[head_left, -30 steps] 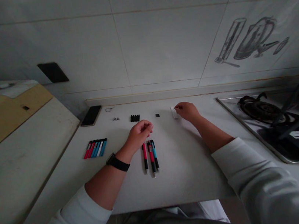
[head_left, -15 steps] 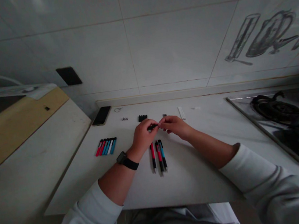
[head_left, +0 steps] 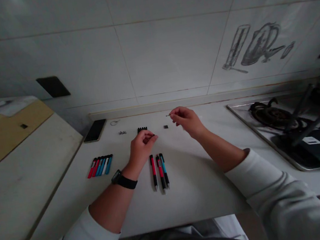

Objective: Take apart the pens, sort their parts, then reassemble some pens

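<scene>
- My right hand [head_left: 188, 120] is pinching narrow, fingertips closed on a thin piece [head_left: 167, 115] poking out to the left, above the far part of the desk [head_left: 201, 185].
- My left hand [head_left: 144, 144] is also narrowing to a pinch, gripping a small dark piece [head_left: 152, 136]; most of it is hiding in the fingers, full shape unclear.
- Handling, my guess: thin piece is likely feeling very light and stiff, easy to drop or let roll; gripping by one end, lightly, is looking right.
- Small dark piece is probably weighing next to nothing; maybe rubbery, can't tell; holding it by its sides should be suiting it.
- Looks: thin piece is showing as a dark, straight sliver; finer detail is blurring out. Small dark piece is reading as plain black.
- Three pens [head_left: 160, 173] are lying just nearer than my left hand, two red, one blue, dark tips pointing toward me.
- Black parts [head_left: 142, 129] are sitting in a row just beyond my left hand; a tiny dark bit [head_left: 165, 126] is lying between my hands, farther off.
- Coloured barrels [head_left: 100, 166] are lining up at left, red, blue and white; small metal bits [head_left: 122, 132] are clustering beyond them, a phone [head_left: 95, 130] is resting far left.
</scene>
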Action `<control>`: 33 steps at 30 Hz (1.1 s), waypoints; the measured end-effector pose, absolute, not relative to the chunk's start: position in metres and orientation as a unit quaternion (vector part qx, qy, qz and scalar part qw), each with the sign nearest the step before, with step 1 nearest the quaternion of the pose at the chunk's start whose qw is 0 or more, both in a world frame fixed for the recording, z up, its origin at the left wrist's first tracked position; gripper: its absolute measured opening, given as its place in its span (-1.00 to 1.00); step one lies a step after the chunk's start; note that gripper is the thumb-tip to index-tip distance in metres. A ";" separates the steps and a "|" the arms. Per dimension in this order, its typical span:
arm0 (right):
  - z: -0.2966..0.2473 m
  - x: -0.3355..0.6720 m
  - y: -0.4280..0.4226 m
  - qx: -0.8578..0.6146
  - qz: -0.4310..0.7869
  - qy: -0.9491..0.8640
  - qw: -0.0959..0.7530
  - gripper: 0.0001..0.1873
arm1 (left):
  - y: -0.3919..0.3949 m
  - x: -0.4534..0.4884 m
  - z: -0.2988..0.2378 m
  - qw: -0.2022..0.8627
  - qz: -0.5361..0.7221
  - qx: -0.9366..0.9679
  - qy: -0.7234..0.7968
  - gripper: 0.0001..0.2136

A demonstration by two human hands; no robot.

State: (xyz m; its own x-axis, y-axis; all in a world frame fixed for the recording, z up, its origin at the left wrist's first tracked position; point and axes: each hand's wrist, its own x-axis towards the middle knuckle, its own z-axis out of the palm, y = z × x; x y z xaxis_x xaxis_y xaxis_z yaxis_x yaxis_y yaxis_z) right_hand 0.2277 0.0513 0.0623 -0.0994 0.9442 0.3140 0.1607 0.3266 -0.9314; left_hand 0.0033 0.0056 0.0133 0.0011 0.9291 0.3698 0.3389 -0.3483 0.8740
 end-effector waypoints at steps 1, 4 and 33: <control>0.064 0.234 0.055 -0.444 0.359 -0.640 0.514 -0.67 | 0.006 0.003 0.014 0.309 0.514 0.635 0.488 -0.79; 0.065 0.250 0.066 -0.482 0.263 -0.679 0.487 -0.73 | 0.008 0.002 0.015 0.346 0.524 0.605 0.490 -0.76; 0.017 0.230 0.102 -0.625 0.007 -0.778 0.066 -0.71 | 0.021 0.001 0.002 0.394 0.551 0.551 0.487 -0.72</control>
State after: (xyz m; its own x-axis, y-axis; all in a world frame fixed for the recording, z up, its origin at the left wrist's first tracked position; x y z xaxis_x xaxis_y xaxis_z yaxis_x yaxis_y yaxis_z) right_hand 0.2301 0.1020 0.0173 -0.2110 0.9730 0.0940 0.9712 0.2196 -0.0927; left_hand 0.0006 0.0206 0.0020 -0.0817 0.9712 0.2237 0.1032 -0.2150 0.9711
